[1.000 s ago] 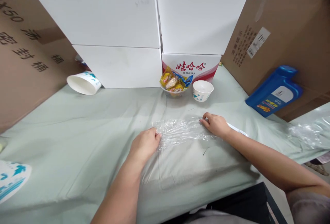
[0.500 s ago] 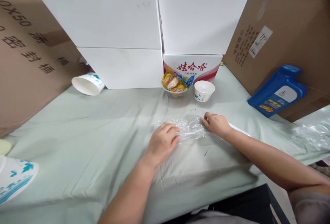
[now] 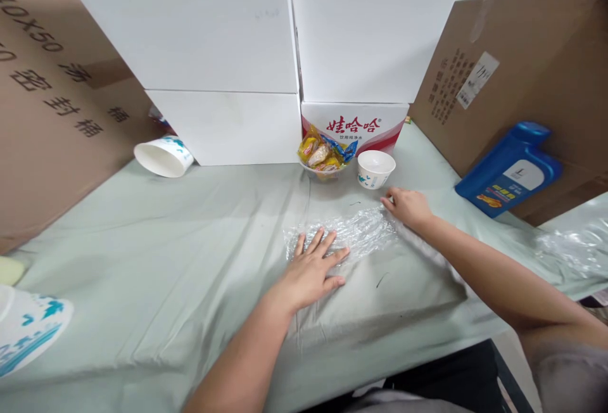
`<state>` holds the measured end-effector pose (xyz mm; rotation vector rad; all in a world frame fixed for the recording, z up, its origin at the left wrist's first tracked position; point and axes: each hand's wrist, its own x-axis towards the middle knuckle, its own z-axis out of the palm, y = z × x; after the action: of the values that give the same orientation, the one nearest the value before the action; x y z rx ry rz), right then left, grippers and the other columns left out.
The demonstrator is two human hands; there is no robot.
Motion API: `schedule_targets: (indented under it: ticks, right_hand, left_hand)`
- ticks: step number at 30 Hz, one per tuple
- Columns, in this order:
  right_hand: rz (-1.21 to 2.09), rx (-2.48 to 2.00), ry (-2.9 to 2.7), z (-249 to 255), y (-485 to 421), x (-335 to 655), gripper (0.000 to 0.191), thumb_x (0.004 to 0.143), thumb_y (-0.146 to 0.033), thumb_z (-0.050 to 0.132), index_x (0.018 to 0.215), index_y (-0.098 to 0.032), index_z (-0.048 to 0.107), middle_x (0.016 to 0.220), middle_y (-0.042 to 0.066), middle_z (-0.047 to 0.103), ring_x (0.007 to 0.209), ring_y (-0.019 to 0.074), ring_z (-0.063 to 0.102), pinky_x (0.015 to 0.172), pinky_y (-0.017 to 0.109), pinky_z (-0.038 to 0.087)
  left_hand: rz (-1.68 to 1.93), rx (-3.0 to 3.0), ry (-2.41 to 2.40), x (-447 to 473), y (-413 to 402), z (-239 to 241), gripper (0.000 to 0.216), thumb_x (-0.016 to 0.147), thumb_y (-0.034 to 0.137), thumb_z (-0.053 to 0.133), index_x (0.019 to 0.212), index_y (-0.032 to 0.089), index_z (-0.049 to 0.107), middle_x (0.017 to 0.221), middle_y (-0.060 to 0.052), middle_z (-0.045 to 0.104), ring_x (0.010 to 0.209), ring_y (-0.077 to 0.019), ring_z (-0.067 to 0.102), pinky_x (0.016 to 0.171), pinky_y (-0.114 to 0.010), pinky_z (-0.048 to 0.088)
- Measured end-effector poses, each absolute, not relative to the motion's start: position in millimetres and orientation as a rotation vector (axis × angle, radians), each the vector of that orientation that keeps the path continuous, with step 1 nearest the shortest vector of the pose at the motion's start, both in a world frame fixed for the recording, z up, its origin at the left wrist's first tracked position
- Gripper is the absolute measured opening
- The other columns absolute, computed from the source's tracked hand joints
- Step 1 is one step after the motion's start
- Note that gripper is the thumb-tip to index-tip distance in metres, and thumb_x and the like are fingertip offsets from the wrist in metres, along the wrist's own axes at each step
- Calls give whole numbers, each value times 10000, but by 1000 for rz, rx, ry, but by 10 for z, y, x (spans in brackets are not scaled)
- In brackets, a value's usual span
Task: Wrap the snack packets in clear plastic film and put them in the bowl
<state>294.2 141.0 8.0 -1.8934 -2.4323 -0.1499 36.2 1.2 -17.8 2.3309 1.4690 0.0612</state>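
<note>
Extending lengthwise near-left to far-right: crinkled, glossy film [image 3: 367, 234]. Left grip [image 3: 311, 273] splayed flat upon it; right grip [image 3: 409, 209] pinching its far-right corner.

- Fairly bright, soft light; its source cannot be told.
- Small white glints scatter over the clear plastic [image 3: 368, 234].
- Gentle shadows follow the folds of the cloth [image 3: 213, 229], darker toward its near edge.
- The right-hand carton [image 3: 536, 52] looks dim beside the pale boxes [image 3: 223, 128].
- Wide-angle stretching pulls the paper cup [image 3: 35, 330] at the left edge.
- The sleeve [image 3: 567, 368] is blurred.
</note>
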Motion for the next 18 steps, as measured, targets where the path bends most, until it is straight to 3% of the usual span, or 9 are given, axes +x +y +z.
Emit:
schedule_targets:
  ticks: [3,5,8,11,15,18]
  right_hand:
    - [-38,-1677,-2371,149,1203,2943,323,962,-396,426,1069,-187,647,1028,110,705,923,248,649,762,333,454]
    - [83,-1322,-2532,105,964,2902,428,944,-491,448,1193,-188,620,1184,132,661,1105,273,596,928,389,440]
    - [288,-824,-2885,-69,644,2892,727,871,-656,487,1432,-197,435,1476,142,443,1386,327,345,1126,524,251]
    - [338,-869,-2961,-217,520,3032,809,859,-682,483,1488,-193,343,1549,160,317,1444,365,208,1136,606,169]
    - [233,-1143,-2649,-184,509,3338,657,895,-590,507,1429,-218,418,1482,167,417,1389,347,333,1094,573,299]
    - [285,-1319,-2410,-105,450,3503,613,861,-537,583,1380,-244,440,1271,143,582,1198,318,521,990,529,430]
  left_hand:
    - [87,2337,1466,386,7,-177,597,891,479,561,1449,368,380,1612,-56,152,1485,-325,30,1159,-619,34]
    - [94,2349,1474,392,5,-177,650,878,485,569,1471,344,343,1612,-70,151,1486,-324,35,1161,-614,37]
    - [52,2317,1536,330,15,-170,773,832,524,600,1502,306,281,1616,-88,118,1487,-329,30,1164,-599,36]
    - [3,2221,1685,170,41,-144,901,767,569,643,1517,267,245,1614,-125,95,1484,-353,20,1157,-598,35]
    - [63,2170,1882,2,34,-39,970,682,538,718,1500,255,281,1618,-141,96,1474,-406,5,1141,-614,63]
    - [143,2190,1909,14,-41,89,942,617,455,776,1449,258,379,1566,-137,260,1437,-415,193,1128,-540,223]
